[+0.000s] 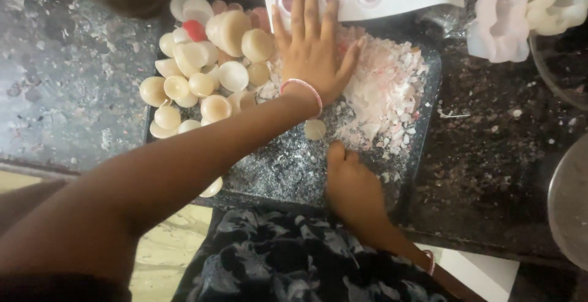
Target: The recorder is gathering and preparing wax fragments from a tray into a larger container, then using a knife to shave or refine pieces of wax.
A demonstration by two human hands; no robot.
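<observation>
Right hand (352, 185) nearest, at 6 o'clock on the dark tray (429, 106), fingers curled together and knuckles up, resting on the gritty tray floor; nothing visibly gripped, though the palm side is hidden. Seems planted there to steady the tray. Just past it, at 12 o'clock from the knuckles, one loose cream half-shell (315, 129) lying alone. Left hand (313, 48) farther in, reached across from 8 o'clock, fingers spread apart and pressed flat on the heap of white and pink broken flakes (386, 94), palm down, as if to hold or flatten the crumbs; pink bead bracelet (303, 89) at the wrist. At 9 o'clock from that hand, a pile of cream dome-shaped shells (202, 69) with one red piece among them, crowding the tray's left end. Beyond the fingertips, at 12 o'clock, a white mould sheet (380, 2) with round cavities. All carried on a dark speckled surface (67, 75).
</observation>
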